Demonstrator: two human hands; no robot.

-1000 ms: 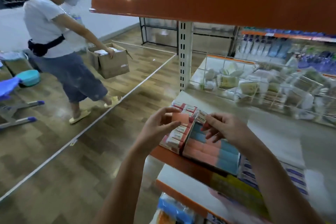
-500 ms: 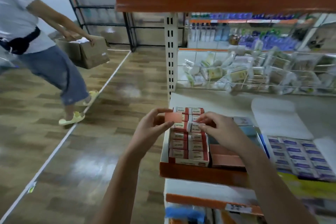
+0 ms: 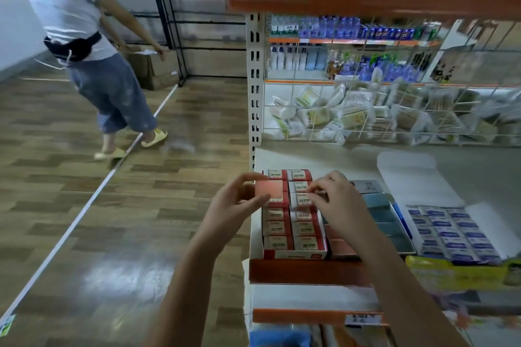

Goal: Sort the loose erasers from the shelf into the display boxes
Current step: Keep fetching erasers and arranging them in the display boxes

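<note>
While my two bare forearms are reaching up from the bottom of the view, my left hand (image 3: pixel 236 200) is pinching a pink-red eraser (image 3: pixel 269 191) between thumb and fingertips, holding it just over the left column of the red display box (image 3: pixel 293 254). My right hand (image 3: pixel 342 200) is curling its fingers onto an eraser in the box's right column (image 3: pixel 301 200), gripping its edge. The box is sitting at the left end of the orange-edged shelf (image 3: pixel 304 272), and it is holding two columns of red-and-white wrapped erasers lying flat, side by side. Just to the right of it, touching it, a second display box (image 3: pixel 386 217) is showing blue and pink blocks. Further right, a tray of blue-and-white packets (image 3: pixel 454 234) is lying with its white lid flap (image 3: pixel 408 175) folded back. Behind these, a white wire basket (image 3: pixel 366 115) is holding loose plastic-wrapped packs. Beyond it, another shelf is carrying rows of blue bottles (image 3: pixel 352 28). Off to the left, across the wood-patterned floor (image 3: pixel 84 220), a person in a white shirt (image 3: pixel 70 8) is stepping away beside a cardboard box (image 3: pixel 153 67).
</note>
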